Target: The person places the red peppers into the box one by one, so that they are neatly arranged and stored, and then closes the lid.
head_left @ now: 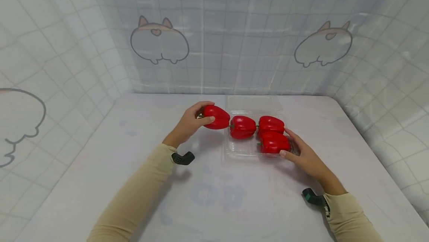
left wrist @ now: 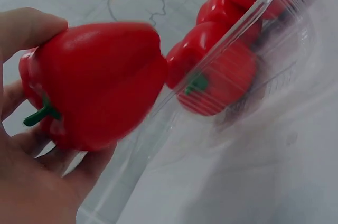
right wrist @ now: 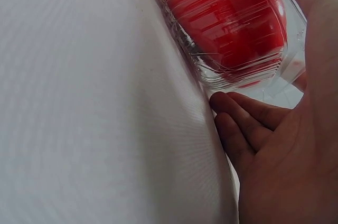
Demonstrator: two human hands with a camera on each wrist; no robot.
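My left hand (head_left: 191, 122) grips a red bell pepper (head_left: 218, 117) with a green stem, thumb on the near side and fingers behind. This pepper is at the left end of a clear plastic box (head_left: 241, 149), by its rim. Inside the box lie three more red peppers: one at the left (head_left: 242, 127), one at the back right (head_left: 270, 123) and one at the front right (head_left: 275, 143). At the right end my right hand (head_left: 306, 160) holds the box, thumb at the front corner and index finger farther back. In the right wrist view its other fingers (right wrist: 245, 129) are bent low beside the ribbed wall.
The box's clear lid (head_left: 253, 103) lies folded back behind it. Around the box is a white tabletop (head_left: 207, 197) with faint prints. A curtain (head_left: 241, 48) with a grid pattern and cartoon animals hangs behind the table and along both sides.
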